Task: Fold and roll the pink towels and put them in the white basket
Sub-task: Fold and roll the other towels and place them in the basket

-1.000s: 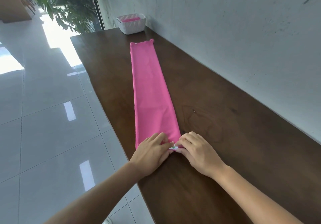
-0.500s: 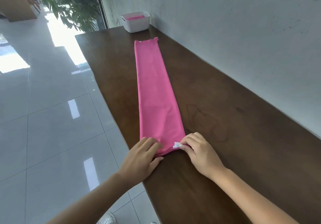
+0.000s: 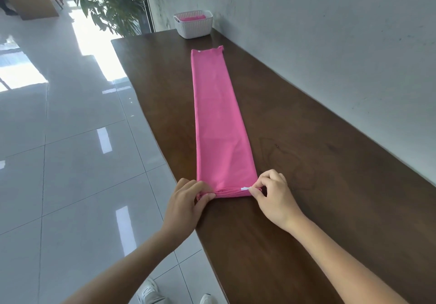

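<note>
Your hands have moved apart since a moment ago: then they met at the middle of the near edge of the towel (image 3: 219, 119), now each sits at its own corner. Your left hand (image 3: 186, 205) pinches the left near corner, thumb and fingers curled round the layered hem. Your right hand (image 3: 274, 196) pinches the right near corner, fingers bent tight just beside the small white tag (image 3: 245, 188). Between your hands the hem looks slightly lifted and bunched, so you seem to be squaring up the end before the first turn of the roll; the folding looks done and the rolling is not yet begun.

The towel lies flat on the table (image 3: 306, 209) as a long narrow strip. Its long axis runs straight away from your hands, and its far end points at the basket (image 3: 193, 29), which stands beyond it near the table's far end, a little apart from the towel. Something pink already lies in the basket. A roll started at your fingers would travel along that axis, away from you.
</note>
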{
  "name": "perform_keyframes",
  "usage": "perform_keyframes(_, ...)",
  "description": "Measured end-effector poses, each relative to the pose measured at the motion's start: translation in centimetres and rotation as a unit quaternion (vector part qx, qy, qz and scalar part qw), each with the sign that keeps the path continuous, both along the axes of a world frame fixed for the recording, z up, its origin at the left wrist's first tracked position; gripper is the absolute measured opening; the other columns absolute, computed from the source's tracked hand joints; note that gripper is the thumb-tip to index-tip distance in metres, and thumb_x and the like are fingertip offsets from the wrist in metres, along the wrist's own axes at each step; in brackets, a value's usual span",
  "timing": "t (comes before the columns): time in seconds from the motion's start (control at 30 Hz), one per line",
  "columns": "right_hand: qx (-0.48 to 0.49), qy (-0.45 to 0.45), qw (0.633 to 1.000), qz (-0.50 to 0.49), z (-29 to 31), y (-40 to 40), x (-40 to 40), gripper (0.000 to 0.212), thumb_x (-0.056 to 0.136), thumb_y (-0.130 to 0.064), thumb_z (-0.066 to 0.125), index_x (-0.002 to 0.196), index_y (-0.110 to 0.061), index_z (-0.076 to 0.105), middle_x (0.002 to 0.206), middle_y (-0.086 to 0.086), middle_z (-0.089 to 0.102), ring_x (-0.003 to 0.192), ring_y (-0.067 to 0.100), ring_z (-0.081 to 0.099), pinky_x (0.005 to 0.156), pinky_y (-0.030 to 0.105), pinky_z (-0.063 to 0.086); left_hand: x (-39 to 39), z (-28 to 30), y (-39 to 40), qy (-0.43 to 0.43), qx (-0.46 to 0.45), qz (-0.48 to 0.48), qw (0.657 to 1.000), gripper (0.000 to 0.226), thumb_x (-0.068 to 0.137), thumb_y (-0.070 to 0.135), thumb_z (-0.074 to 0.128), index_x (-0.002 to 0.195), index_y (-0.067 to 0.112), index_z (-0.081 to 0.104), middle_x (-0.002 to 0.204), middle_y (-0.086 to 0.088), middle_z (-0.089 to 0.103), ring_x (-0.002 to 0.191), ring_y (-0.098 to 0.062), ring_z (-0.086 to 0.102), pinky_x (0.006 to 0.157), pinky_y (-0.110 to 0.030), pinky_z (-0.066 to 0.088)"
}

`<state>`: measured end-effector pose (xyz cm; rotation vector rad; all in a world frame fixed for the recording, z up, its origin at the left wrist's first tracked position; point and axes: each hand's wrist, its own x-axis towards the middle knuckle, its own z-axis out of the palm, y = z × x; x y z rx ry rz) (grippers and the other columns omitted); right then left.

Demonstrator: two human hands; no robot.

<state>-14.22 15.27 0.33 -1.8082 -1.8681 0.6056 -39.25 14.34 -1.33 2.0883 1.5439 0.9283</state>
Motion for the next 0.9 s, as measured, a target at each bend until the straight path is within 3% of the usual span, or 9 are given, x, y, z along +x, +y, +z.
perform_keyframes(0.2, -0.049, -0.019, 0.997, -0.054, 0.8, 0.8, -0.8, 0.016, 0.094, -0.036, 0.069, 0.091, -0.020, 0.069, 0.116, -0.006, 0.049, 0.113, 0.011, 0.034, 0.095, 0.026, 0.038, 1.0, -0.1, 0.8, -0.020, -0.046, 0.083, 0.995, 0.011, 0.087, 0.037, 0.077, 0.083, 0.029, 0.072, 0.080, 0.016, 0.057, 0.087, -0.013, 0.046, 0.081, -0.033, 0.045)
perform_keyframes(0.37, 0.053, -0.048, 0.997, -0.014, 0.6, 0.3, -0.6, 0.015, 0.086, -0.027, 0.080, 0.093, -0.027, 0.068, 0.104, -0.010, 0.051, 0.105, 0.011, 0.041, 0.085, 0.024, 0.039, 1.2, -0.1, 0.9, -0.037, -0.046, 0.071, 0.996, 0.012, 0.088, 0.029, 0.076, 0.086, 0.029, 0.065, 0.095, 0.018, 0.052, 0.097, -0.012, 0.046, 0.086, -0.030, 0.045)
perform_keyframes(0.47, 0.177, -0.129, 0.974, 0.066, 0.2, 0.1, -0.1, 0.011, 0.081, -0.021, 0.084, 0.085, -0.021, 0.074, 0.091, -0.012, 0.058, 0.093, 0.012, 0.048, 0.080, 0.028, 0.046, 0.3, -0.3, 1.0, 0.043, 0.061, 0.002, 0.997, 0.009, 0.091, 0.027, 0.073, 0.087, 0.024, 0.065, 0.095, 0.014, 0.052, 0.091, -0.015, 0.045, 0.082, -0.032, 0.047)
perform_keyframes(0.6, 0.275, -0.214, 0.922, 0.169, -0.5, 0.1, 0.9, 0.002, 0.090, -0.015, 0.076, 0.091, -0.016, 0.075, 0.086, -0.005, 0.067, 0.086, 0.017, 0.055, 0.077, 0.029, 0.045, -1.1, -0.5, 1.9, 0.104, 0.153, -0.055, 0.981, 0.019, 0.096, 0.036, 0.062, 0.086, 0.021, 0.069, 0.090, 0.011, 0.059, 0.087, -0.017, 0.049, 0.076, -0.036, 0.049)
perform_keyframes(0.73, 0.340, -0.298, 0.861, 0.235, -1.5, -0.1, 2.2, 0.019, 0.099, -0.006, 0.058, 0.108, -0.010, 0.074, 0.085, 0.001, 0.065, 0.081, 0.022, 0.054, 0.078, 0.036, 0.050, -2.3, -0.7, 2.0, 0.198, 0.247, -0.124, 0.941, 0.020, 0.106, 0.022, 0.055, 0.094, 0.015, 0.069, 0.093, 0.003, 0.064, 0.084, -0.024, 0.056, 0.073, -0.039, 0.048)
perform_keyframes(0.8, 0.350, -0.304, 0.852, 0.245, -1.5, -0.3, 2.5, 0.023, 0.101, -0.006, 0.054, 0.113, -0.009, 0.074, 0.089, 0.001, 0.067, 0.082, 0.021, 0.055, 0.081, 0.035, 0.049, -2.9, -0.9, 1.7, 0.226, 0.284, -0.150, 0.920, 0.016, 0.105, 0.014, 0.054, 0.102, 0.014, 0.070, 0.100, 0.001, 0.066, 0.085, -0.025, 0.058, 0.073, -0.038, 0.048)
perform_keyframes(0.9, 0.342, -0.277, 0.863, 0.248, -1.3, -0.4, 2.6, 0.023, 0.102, -0.011, 0.054, 0.114, -0.010, 0.074, 0.094, -0.001, 0.069, 0.084, 0.020, 0.058, 0.080, 0.035, 0.049, -3.6, -1.0, 1.6, 0.217, 0.293, -0.149, 0.919, 0.016, 0.105, 0.019, 0.057, 0.108, 0.015, 0.072, 0.107, 0.003, 0.069, 0.087, -0.023, 0.059, 0.074, -0.035, 0.049)
